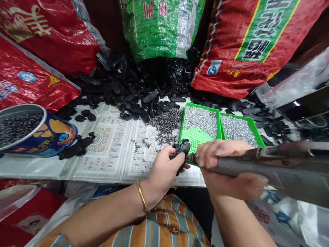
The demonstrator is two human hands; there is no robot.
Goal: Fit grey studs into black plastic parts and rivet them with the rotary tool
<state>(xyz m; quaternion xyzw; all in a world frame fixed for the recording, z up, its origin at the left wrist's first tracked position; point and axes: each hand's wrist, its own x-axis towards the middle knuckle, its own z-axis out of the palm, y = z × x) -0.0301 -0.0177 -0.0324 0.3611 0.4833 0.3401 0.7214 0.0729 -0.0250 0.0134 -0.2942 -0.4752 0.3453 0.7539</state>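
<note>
In front of me my left hand [168, 164] pinches a small black plastic part [183, 148] between thumb and fingers, above the near table edge. My right hand [223, 164] is wrapped round a dark grey power screwdriver [239, 168], which lies almost level and points left. Its tip meets or nearly touches the right side of the black part; the exact contact is hidden. Just beyond my hands stand a green tray [181, 128] and a second green tray [259, 134], both holding small silvery screws. Small dark pieces [167, 120] lie heaped left of the trays.
Black plastic parts [120, 85] are piled along the back. Behind them stand a green sack [159, 31], a red sack [231, 51] and more red sacks. At left is a blue tub [55, 132] of small dark pieces. A phone-like dark screen [305, 104] leans at right.
</note>
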